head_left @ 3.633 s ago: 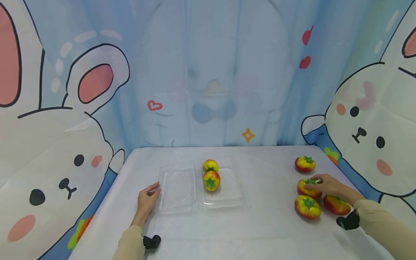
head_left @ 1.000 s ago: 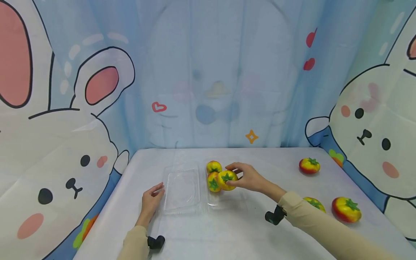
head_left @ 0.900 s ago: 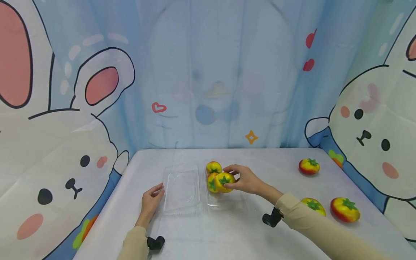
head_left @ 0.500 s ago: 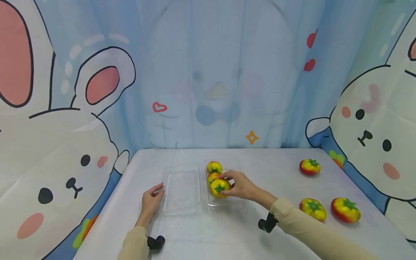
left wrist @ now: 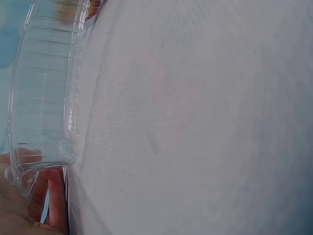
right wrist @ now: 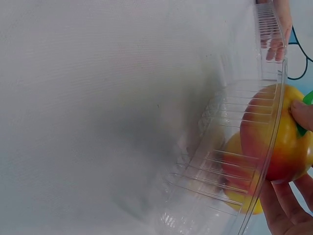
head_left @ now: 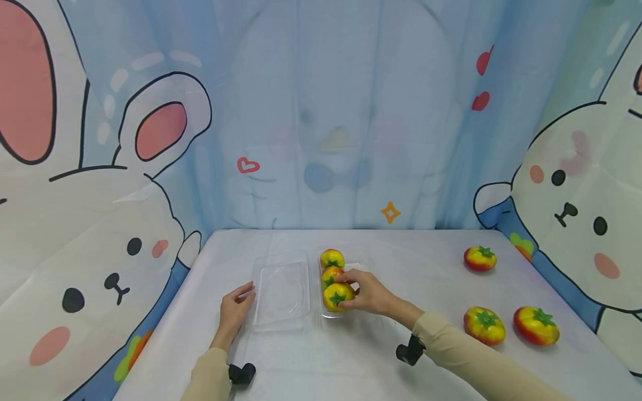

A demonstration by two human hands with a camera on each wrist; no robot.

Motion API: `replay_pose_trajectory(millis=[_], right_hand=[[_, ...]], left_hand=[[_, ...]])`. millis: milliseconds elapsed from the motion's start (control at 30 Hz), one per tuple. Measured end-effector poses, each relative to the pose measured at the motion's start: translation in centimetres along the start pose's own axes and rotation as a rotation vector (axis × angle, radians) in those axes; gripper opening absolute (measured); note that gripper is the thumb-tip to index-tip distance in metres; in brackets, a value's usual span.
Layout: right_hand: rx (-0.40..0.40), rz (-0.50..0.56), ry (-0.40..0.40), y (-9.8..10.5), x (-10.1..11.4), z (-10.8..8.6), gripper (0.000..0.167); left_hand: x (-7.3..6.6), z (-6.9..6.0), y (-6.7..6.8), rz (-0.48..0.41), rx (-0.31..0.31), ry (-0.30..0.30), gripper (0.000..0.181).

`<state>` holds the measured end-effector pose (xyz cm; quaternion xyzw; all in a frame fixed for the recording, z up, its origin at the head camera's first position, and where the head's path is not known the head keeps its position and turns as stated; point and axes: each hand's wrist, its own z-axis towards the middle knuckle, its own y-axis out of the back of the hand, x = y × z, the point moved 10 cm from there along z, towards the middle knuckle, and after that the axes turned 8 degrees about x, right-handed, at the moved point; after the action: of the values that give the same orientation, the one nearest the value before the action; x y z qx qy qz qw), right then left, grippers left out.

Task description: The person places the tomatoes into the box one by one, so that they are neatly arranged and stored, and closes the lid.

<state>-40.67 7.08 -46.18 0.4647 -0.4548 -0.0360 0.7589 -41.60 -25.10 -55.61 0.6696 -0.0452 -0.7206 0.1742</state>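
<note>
My right hand [head_left: 368, 292] grips a yellow-and-red fruit with a green leafy top [head_left: 338, 298], thumb on the near side and fingers on the far side. This fruit sits inside the right half of a clear plastic clamshell box [head_left: 358, 320], at the front of its left side. Behind it in a row are a second fruit [head_left: 331, 275] and a third one [head_left: 331, 258]. My left hand [head_left: 234, 312] rests at the left edge of the box's other half, the lid [head_left: 282, 295], with loosely bent fingers. In the left wrist view, the clear wall [left wrist: 44, 88] partly overlaps that hand.
Three more such fruits lie on the right of the white-covered table [head_left: 301, 367]: one at the back [head_left: 480, 259], one nearer the middle [head_left: 484, 326] and one farther right [head_left: 536, 326]. A blue curtain with rabbit drawings [head_left: 331, 111] hangs behind.
My right hand has taken a fruit from the group on the right, carried it left over the box and lowered it in front of the other two. My left hand has stayed by the lid.
</note>
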Motion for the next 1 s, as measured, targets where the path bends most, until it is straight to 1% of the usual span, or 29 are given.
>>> replay_pose_trajectory(millis=[233, 400, 633, 1000], right_hand=[[-0.005, -0.021, -0.014, -0.4, -0.6, -0.1, 0.048], [-0.015, -0.018, -0.005, -0.6, -0.9, -0.2, 0.047], [-0.004, -0.014, 0.010, -0.5, -0.5, -0.2, 0.046], [0.000, -0.011, -0.003, -1.0, -1.1, -0.4, 0.041]], left_hand=[[-0.1, 0.0, 0.0, 0.006, -0.002, -0.002, 0.033], [-0.3, -0.1, 0.0, -0.003, -0.006, -0.004, 0.033], [-0.6, -0.2, 0.1, -0.011, -0.002, -0.006, 0.033], [-0.1, -0.1, 0.1, -0.017, -0.002, -0.003, 0.033]])
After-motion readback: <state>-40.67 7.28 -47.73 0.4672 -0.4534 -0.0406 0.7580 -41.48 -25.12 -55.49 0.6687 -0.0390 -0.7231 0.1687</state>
